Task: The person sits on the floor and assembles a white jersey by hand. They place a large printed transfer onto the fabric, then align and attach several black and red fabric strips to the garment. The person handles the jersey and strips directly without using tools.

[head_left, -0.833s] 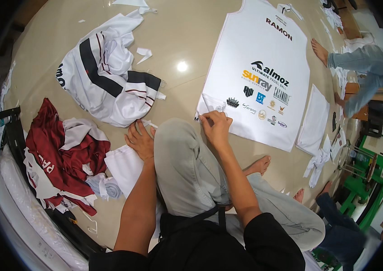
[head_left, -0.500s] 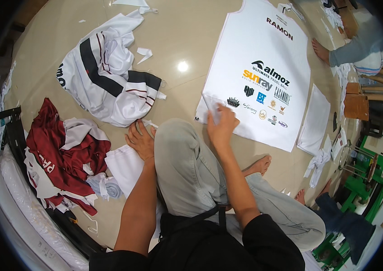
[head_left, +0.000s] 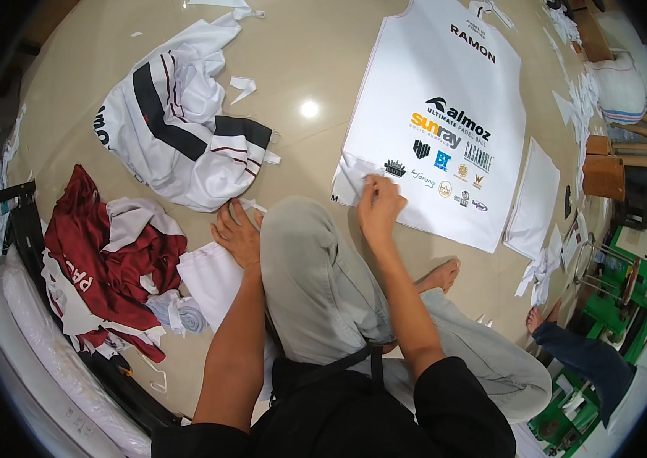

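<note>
I sit on the floor with one knee raised in grey trousers. My right hand [head_left: 378, 204] pinches the lower left corner of a large white printed jersey panel [head_left: 446, 84] that lies flat on the beige floor, and the corner is lifted and creased. My left hand [head_left: 238, 233] rests palm down on the floor, on the edge of a white fabric piece [head_left: 213, 275] beside my knee. It holds nothing.
A crumpled white, black and maroon garment pile [head_left: 178, 130] lies ahead on the left. A maroon and white heap [head_left: 109, 267] sits at my left beside a black rail. Smaller white panels [head_left: 533, 198] lie right of the jersey. Another person's leg [head_left: 583, 359] and a green machine [head_left: 629, 298] are at right.
My right hand has shifted along the jersey's bottom edge and picked up its lower left corner. The person seated at the upper right has gone out of view; another leg shows at lower right.
</note>
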Demonstrator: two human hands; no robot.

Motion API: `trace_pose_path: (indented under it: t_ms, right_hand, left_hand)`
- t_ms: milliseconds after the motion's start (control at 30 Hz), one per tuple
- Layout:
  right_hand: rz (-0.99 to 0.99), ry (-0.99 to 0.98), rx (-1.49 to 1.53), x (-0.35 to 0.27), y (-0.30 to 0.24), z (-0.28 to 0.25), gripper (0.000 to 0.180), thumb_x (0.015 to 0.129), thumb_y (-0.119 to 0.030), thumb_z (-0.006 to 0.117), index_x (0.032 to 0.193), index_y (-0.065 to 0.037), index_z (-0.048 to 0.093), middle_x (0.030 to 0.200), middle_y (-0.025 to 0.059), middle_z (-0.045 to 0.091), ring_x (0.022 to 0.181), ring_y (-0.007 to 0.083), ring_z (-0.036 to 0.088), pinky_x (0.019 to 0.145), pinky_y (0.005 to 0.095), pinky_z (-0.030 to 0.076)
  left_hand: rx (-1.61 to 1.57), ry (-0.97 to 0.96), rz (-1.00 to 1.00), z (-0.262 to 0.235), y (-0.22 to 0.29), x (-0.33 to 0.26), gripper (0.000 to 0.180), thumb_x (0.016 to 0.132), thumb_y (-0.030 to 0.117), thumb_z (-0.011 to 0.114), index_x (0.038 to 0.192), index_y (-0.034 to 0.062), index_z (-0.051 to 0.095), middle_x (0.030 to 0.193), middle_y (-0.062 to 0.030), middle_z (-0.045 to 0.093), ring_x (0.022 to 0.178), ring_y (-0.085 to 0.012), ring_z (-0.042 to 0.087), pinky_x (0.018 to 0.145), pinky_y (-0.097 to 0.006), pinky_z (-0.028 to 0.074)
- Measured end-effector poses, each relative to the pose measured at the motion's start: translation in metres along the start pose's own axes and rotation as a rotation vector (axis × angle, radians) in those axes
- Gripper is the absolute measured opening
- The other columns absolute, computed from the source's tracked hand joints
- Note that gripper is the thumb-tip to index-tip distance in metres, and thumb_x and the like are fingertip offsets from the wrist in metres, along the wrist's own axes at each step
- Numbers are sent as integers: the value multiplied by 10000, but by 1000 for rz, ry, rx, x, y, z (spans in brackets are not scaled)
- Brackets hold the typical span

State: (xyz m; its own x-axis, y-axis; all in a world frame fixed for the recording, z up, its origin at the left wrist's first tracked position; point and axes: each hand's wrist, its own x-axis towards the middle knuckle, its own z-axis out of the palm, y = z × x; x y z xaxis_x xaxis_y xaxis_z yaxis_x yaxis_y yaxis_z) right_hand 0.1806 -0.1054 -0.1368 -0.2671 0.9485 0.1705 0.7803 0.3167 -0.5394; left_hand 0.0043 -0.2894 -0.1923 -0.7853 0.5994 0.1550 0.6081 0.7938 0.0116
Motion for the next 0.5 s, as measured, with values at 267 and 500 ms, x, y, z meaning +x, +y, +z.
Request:
trace_pose_path:
  t_ms: [267, 500]
  right_hand:
    - [-195, -243, -51, -22, -9, -3, 107, 886, -182, 671, 962, -107, 667, 966, 51, 569, 974, 255, 521, 852, 427, 301]
    - [180, 89, -130, 0, 15, -7, 340, 922, -239, 583, 1205, -49, 599, 1154, 122, 603, 1071, 320, 528, 846, 498, 332]
  left_hand:
    - [-15, 6, 2, 2, -4, -5, 570, 948, 447, 537, 1418, 136, 455, 1427, -97, 429, 1354, -272, 377, 1154, -525, 242]
    - [-36, 31, 35, -8, -1, -2, 552, 960, 432, 557, 1415, 130, 475, 1414, -107, 472, 1324, -292, 427, 1130, -508, 281]
